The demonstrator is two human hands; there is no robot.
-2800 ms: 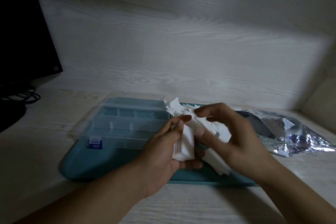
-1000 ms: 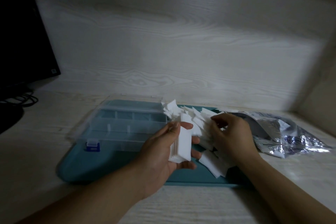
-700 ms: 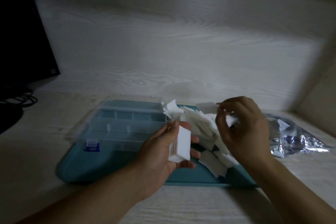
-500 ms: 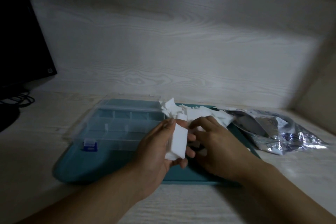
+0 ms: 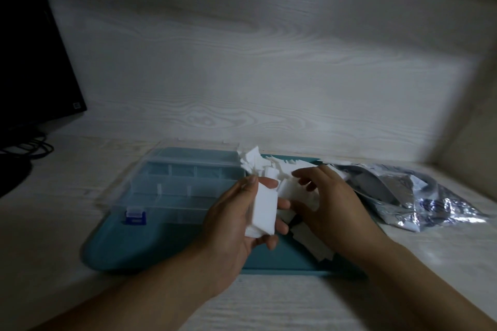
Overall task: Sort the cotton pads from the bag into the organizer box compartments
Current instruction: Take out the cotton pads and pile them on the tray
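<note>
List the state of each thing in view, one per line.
Organizer box: lid open, compartments look empty.
Stack of cotton pads: gripped upright in left hand.
Loose cotton pads: piled on teal tray.
Right hand: fingers curled on the pile.
Foil bag: lying open, crumpled.

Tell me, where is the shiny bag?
The bag lies on the table at the right of the head view, just past the teal tray's right edge, beyond the right hand.
</note>
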